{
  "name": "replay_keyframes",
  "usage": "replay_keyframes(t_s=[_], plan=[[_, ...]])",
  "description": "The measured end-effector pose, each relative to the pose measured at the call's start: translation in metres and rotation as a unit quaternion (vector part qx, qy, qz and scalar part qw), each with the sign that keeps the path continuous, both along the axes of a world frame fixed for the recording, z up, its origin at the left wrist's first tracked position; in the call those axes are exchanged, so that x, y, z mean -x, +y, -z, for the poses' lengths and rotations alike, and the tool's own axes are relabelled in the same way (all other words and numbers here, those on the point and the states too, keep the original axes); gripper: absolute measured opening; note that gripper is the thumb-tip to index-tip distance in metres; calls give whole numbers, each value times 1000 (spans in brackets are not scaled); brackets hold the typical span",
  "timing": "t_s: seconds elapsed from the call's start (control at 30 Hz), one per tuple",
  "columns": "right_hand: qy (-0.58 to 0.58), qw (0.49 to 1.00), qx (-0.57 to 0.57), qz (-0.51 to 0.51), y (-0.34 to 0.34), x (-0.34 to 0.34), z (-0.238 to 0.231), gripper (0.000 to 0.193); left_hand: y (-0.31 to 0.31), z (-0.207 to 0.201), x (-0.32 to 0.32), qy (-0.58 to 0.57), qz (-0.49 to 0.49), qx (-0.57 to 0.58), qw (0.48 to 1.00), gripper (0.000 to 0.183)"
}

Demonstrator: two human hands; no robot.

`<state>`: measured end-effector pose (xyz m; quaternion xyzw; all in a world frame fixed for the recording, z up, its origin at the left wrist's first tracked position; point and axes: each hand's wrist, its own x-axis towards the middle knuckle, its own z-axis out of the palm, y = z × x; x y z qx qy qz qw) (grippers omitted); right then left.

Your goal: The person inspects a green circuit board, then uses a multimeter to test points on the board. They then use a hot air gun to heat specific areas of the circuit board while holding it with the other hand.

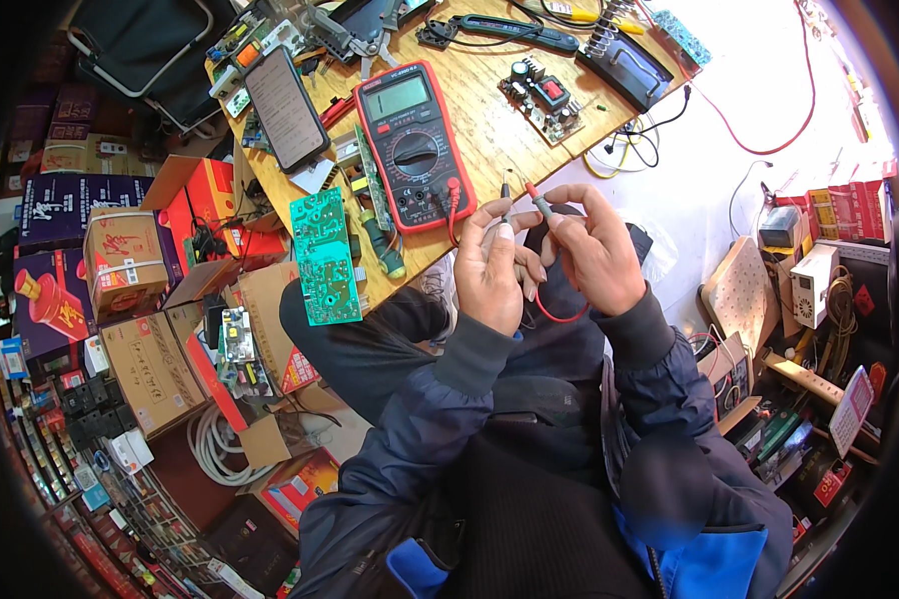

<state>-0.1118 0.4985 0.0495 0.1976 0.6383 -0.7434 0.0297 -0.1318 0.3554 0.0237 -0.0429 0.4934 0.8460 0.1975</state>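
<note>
My left hand (487,275) is closed around a dark test probe (505,190), its tip pointing away from me. In my right hand (601,258) a red-tipped test probe (535,196) is pinched between thumb and fingers. Both tips come close together above my lap, just off the table's near edge; whether they touch anything small there I cannot make out. A red lead (559,317) loops below my hands. Left of them lies a red and grey multimeter (417,160) with a dial and a lit display, a red plug in its lower socket.
Beside the multimeter on the wooden table (489,110) are a phone (286,108), a green circuit board (325,258) overhanging the edge, and a screwdriver (382,245). A populated board (542,100) and a soldering iron stand (624,70) lie farther off. Cardboard boxes (150,369) crowd the left.
</note>
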Motion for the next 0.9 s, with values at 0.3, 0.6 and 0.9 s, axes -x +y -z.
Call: replay_keyframes(t_s=[0.3,0.6,0.9], plan=[[-24,999,21,-19,1,5,-9,26,1,0,0,-1,-1,13,1000,28],[-20,1000,7,-17,1,7,-5,27,0,-2,1,-3,0,18,1000,27],[-12,999,34,-5,-1,8,-4,27,2,1,0,-5,-10,2,1000,28]])
